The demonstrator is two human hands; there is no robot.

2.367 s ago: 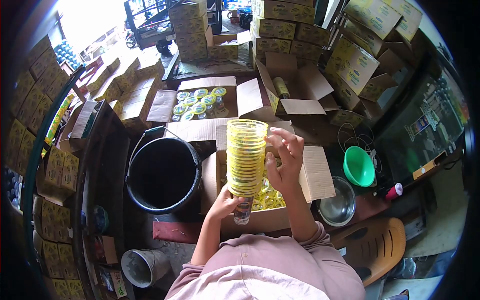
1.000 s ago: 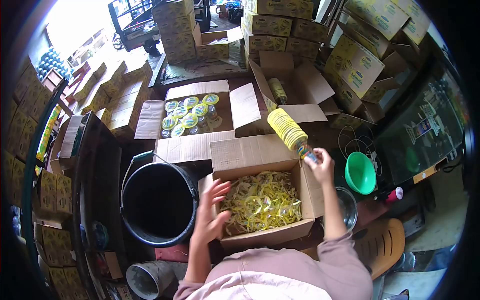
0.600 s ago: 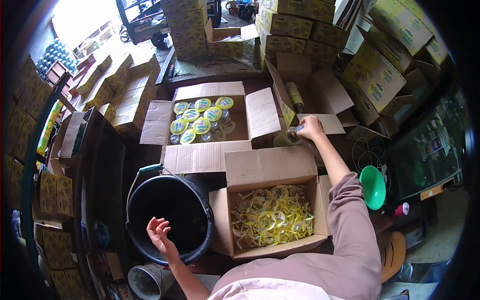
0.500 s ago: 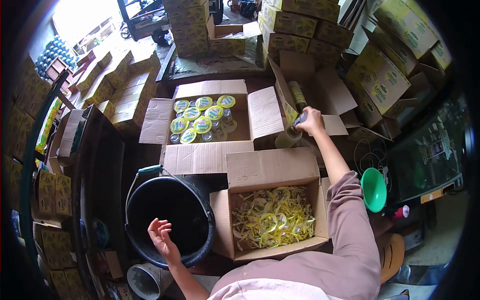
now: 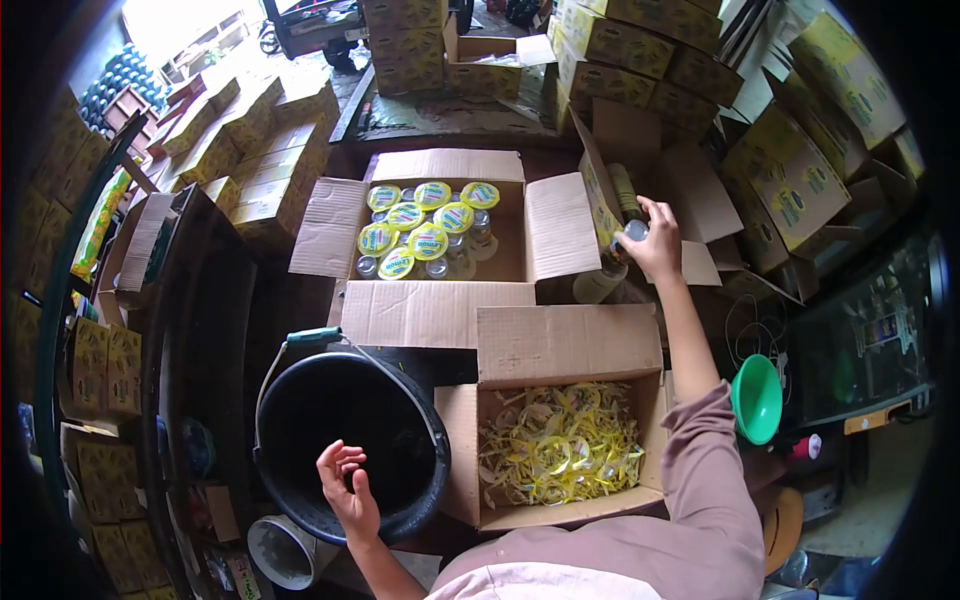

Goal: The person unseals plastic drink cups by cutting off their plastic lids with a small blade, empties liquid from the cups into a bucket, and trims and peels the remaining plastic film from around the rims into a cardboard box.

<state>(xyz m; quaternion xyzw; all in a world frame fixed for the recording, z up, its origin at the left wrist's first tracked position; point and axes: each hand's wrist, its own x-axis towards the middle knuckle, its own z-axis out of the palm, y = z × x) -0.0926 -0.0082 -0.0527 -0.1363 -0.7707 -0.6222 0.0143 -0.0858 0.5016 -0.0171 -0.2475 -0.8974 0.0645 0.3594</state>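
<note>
My right hand [image 5: 660,242] is closed round the clear end of a stack of cups [image 5: 598,284], beside the open box at the back right. That stack reaches down to the left, outside the box flap. Another cup stack [image 5: 625,192] lies inside that back right box [image 5: 697,203]. Over the black bucket [image 5: 350,445] hangs my left hand [image 5: 350,490], its fingers apart and loosely curled, holding nothing. An open carton [image 5: 570,345] in front of me holds yellow strips and rings [image 5: 565,445]. Cups with yellow lids [image 5: 428,240] stand in the carton behind it.
A green bowl [image 5: 757,399] and a pink spool [image 5: 806,447] are at the right. The glass case [image 5: 860,330] stands beyond them. Stacked lemon boxes [image 5: 405,45] line the back. At the lower left is a pale bucket [image 5: 283,552], and an orange chair [image 5: 783,530] is at the lower right.
My right hand has carried the cup stack from in front of me to the back right. My left hand has let go of it and moved left over the black bucket.
</note>
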